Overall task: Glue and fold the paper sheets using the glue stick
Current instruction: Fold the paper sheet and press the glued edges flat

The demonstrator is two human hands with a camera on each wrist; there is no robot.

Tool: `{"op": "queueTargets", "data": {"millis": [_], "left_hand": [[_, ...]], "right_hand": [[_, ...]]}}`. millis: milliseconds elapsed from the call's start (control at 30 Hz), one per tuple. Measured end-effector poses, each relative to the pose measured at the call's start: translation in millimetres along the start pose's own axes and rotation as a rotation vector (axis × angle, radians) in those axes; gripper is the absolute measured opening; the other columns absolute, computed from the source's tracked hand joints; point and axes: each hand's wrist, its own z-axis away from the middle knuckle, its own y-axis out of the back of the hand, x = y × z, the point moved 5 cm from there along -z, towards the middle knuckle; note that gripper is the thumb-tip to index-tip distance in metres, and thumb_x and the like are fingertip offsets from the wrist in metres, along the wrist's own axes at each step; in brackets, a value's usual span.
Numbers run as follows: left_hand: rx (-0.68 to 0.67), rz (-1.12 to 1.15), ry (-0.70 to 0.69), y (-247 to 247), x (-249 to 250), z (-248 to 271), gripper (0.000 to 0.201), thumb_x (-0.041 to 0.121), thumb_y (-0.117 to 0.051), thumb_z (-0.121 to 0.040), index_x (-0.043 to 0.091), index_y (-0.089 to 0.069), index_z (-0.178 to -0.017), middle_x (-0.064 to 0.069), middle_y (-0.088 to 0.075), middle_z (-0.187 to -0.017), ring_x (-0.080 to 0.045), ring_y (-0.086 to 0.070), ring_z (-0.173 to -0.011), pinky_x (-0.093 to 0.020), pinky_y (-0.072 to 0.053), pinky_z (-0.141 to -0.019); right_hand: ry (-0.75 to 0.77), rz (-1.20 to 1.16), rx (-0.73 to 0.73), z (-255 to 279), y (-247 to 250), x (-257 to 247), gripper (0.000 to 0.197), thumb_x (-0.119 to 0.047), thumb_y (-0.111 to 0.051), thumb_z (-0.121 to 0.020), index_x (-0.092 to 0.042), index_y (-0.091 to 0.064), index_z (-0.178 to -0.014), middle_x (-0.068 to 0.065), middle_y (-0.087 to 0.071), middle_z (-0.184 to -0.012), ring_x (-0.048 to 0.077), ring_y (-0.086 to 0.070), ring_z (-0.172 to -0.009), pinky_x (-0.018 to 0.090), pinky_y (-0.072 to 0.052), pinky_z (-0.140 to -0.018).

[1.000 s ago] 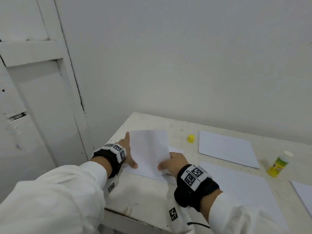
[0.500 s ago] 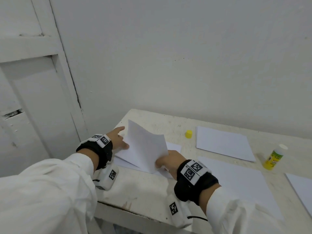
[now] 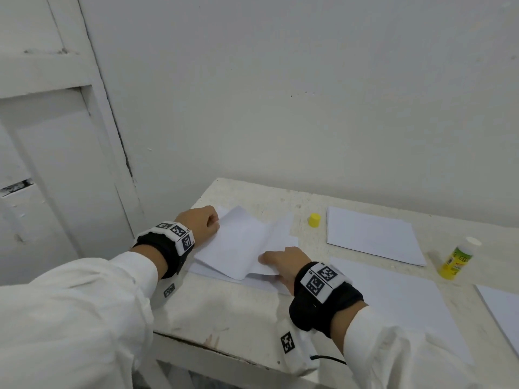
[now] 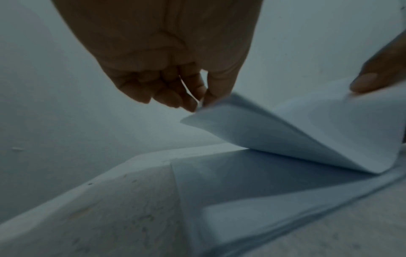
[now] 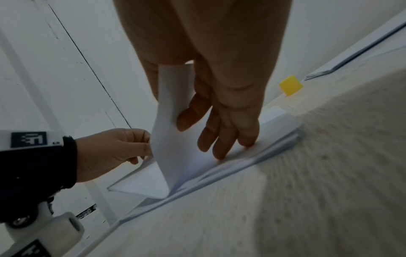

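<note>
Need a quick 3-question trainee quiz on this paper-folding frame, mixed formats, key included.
1. True or false: the glue stick has its cap on.
2. What does the left hand grip?
A. the yellow cap
B. an edge of the folded sheet
C. nothing
3. Fill in: the right hand fingers press down on the ____.

Key: 1 false, the cap stands apart on the table; 2 B; 3 paper.
</note>
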Motion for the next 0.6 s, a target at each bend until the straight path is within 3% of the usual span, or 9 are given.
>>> {"op": "queueTargets", "data": {"millis": [100, 200, 267, 300, 400, 467, 600], "left_hand": [[-0.046, 0.05, 0.073, -9, 3, -2, 0.01, 0.023, -0.038, -0.1, 0.013, -0.04, -0.102, 0.0, -0.05, -0.075, -0.025, -0.049, -0.08, -0.028, -0.032, -0.068], [-0.126, 0.1, 0.157, -12, 6, 2, 0.029, 0.03, -0.042, -0.1, 0.009, -0.041, -0.12, -0.01, -0.055, -0.105, -0.027, -0.053, -0.095, -0.028, -0.035, -0.074], [-0.24, 0.119, 0.228, -19, 1, 6, 0.06, 0.04, -0.059, -0.092, 0.006, -0.038, -0.136, -0.011, -0.051, -0.13, -0.029, -0.052, -0.116, -0.03, -0.042, -0.088], [-0.298, 0.15, 0.268, -24, -4, 7, 0.071, 0.041, -0.067, -0.086, 0.004, -0.038, -0.138, -0.011, -0.051, -0.132, -0.03, -0.053, -0.118, -0.033, -0.045, -0.091], [-0.34, 0.431, 0.413, -32, -13, 15, 0.061, 0.024, -0.076, -0.081, 0.001, -0.046, -0.128, -0.011, -0.053, -0.113, -0.036, -0.06, -0.102, -0.042, -0.054, -0.084], [-0.302, 0.559, 0.473, -30, -16, 20, 0.045, 0.016, -0.073, -0.083, 0.003, -0.049, -0.119, -0.016, -0.053, -0.119, -0.039, -0.06, -0.099, -0.043, -0.056, -0.077], [-0.29, 0.723, 0.541, -26, -21, 28, 0.031, 0.016, -0.069, -0.086, 0.005, -0.053, -0.111, -0.018, -0.054, -0.129, -0.037, -0.066, -0.092, -0.034, -0.053, -0.057]], "right_hand": [[0.001, 0.021, 0.024, -4, 0, 0, 0.042, -0.023, -0.074, -0.059, -0.009, -0.064, -0.096, 0.01, -0.069, -0.102, 0.031, -0.064, -0.098, 0.046, -0.051, -0.094], [-0.003, 0.051, 0.032, -5, 0, 0, 0.035, -0.019, -0.073, -0.067, -0.006, -0.062, -0.097, 0.012, -0.068, -0.104, 0.03, -0.063, -0.099, 0.044, -0.051, -0.094], [-0.008, 0.073, 0.043, -5, 0, -1, 0.032, -0.018, -0.072, -0.071, -0.006, -0.061, -0.098, 0.01, -0.066, -0.101, 0.028, -0.062, -0.099, 0.041, -0.051, -0.093], [-0.002, 0.072, 0.048, -7, 1, 0, 0.035, -0.02, -0.072, -0.069, -0.006, -0.062, -0.1, 0.009, -0.066, -0.102, 0.029, -0.062, -0.099, 0.042, -0.051, -0.094], [-0.009, 0.051, 0.048, -11, 3, 1, 0.037, -0.023, -0.074, -0.064, -0.008, -0.061, -0.096, 0.011, -0.067, -0.104, 0.033, -0.063, -0.1, 0.047, -0.05, -0.095], [-0.018, 0.03, 0.058, -9, 5, 0, 0.023, -0.017, -0.073, -0.074, -0.009, -0.056, -0.088, 0.012, -0.064, -0.103, 0.035, -0.062, -0.102, 0.046, -0.049, -0.096], [-0.033, -0.035, 0.039, -3, 9, -5, 0.041, -0.011, -0.07, -0.081, 0.002, -0.053, -0.116, 0.017, -0.061, -0.114, 0.035, -0.063, -0.096, 0.039, -0.052, -0.078]]}}
